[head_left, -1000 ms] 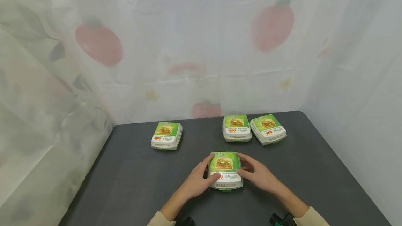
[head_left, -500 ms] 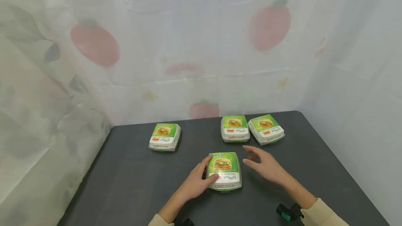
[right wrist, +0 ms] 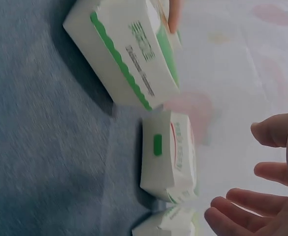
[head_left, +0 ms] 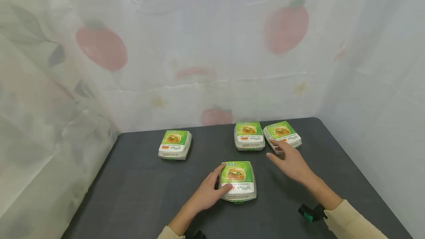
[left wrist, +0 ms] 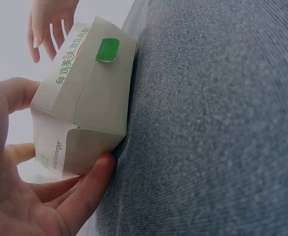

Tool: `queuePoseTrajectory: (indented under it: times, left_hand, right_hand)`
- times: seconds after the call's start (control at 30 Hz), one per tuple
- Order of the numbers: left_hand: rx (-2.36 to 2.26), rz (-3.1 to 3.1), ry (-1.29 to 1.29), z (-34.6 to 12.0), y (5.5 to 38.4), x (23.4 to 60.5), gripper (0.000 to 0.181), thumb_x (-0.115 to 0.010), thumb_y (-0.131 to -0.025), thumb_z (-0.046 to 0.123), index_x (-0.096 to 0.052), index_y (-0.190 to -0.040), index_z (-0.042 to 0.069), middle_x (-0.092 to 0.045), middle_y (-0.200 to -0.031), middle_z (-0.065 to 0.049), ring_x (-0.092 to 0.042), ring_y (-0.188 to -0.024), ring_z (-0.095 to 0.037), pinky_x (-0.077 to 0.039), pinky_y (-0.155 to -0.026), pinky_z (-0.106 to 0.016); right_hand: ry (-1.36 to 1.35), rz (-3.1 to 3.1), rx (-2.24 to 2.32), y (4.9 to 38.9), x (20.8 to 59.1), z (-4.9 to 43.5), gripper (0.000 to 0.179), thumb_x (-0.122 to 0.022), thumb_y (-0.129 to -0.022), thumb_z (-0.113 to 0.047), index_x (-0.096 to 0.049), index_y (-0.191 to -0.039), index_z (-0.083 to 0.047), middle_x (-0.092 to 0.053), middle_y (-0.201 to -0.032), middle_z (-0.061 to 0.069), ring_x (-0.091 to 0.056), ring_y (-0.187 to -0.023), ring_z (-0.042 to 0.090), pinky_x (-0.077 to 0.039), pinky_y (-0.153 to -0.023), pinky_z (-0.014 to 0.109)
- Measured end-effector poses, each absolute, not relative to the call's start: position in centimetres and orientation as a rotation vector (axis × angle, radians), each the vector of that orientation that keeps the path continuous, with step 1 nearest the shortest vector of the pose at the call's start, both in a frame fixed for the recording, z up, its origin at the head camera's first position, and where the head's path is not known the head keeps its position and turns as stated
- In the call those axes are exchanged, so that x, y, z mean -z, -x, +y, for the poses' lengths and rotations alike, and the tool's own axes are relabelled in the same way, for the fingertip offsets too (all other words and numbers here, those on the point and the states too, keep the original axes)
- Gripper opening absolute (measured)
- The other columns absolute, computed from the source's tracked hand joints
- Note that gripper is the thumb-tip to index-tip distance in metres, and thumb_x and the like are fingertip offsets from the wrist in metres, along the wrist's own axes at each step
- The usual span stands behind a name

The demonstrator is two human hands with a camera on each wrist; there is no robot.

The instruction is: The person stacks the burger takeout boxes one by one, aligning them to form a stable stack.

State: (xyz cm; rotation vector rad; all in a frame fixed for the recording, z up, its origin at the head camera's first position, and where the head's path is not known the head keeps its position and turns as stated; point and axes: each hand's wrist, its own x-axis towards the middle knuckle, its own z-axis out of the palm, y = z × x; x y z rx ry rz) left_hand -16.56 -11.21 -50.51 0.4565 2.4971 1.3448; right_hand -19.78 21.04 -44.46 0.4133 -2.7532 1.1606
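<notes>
Nearest on the dark table is a green and white burger box, lid closed. My left hand grips its left side, thumb at the front of the lid and fingers toward the back; the left wrist view shows fingers low against the side wall of this burger box. My right hand hovers apart from that box with fingers spread, holding nothing. Its fingertips overlap the lower left corner of the angled burger box at the back right. Beside that one stands another burger box, squarely placed.
A further burger box sits at the back left of the dark table. Behind the table hangs a pale curtain with strawberry prints, and more sheeting encloses the right side. A black and green device is on the right wrist.
My right hand has let go of the near box and moved right and away from me, toward the back right box. The left hand and the boxes have stayed in place.
</notes>
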Motion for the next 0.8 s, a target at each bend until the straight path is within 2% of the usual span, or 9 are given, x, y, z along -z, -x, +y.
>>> queuePoseTrajectory:
  times: [0.33,0.6,0.8]
  left_hand:
    - [-1.344,2.491,-0.444,-11.2,16.7,50.8,0.077,-0.061,-0.099,0.054,-0.028,-0.162,0.025,-0.05,-0.133,-0.011,-0.056,-0.118,-0.028,-0.048,-0.087,-0.048]
    - [-1.33,2.493,-0.446,-11.2,16.8,50.9,0.076,-0.061,-0.099,0.054,-0.028,-0.162,0.027,-0.052,-0.128,-0.008,-0.057,-0.113,-0.024,-0.048,-0.084,-0.044]
    - [-1.329,2.5,-0.448,-11.2,16.8,51.0,0.076,-0.061,-0.099,0.054,-0.028,-0.162,0.027,-0.052,-0.128,-0.009,-0.057,-0.114,-0.024,-0.048,-0.085,-0.045]
  right_hand:
    - [-0.375,-2.729,-1.005,21.5,43.5,22.8,0.058,-0.063,-0.103,-0.031,-0.047,-0.149,0.001,-0.049,-0.145,0.028,-0.051,-0.127,0.047,-0.044,-0.098,0.061]
    - [-0.294,-2.718,-0.96,23.0,43.2,24.3,0.061,-0.06,-0.104,-0.037,-0.047,-0.148,0.003,-0.047,-0.143,0.031,-0.042,-0.133,0.051,-0.035,-0.101,0.068]
    - [-0.252,-2.692,-0.979,24.4,43.9,25.4,0.064,-0.059,-0.104,-0.038,-0.045,-0.149,0.005,-0.046,-0.144,0.031,-0.042,-0.133,0.051,-0.035,-0.101,0.067]
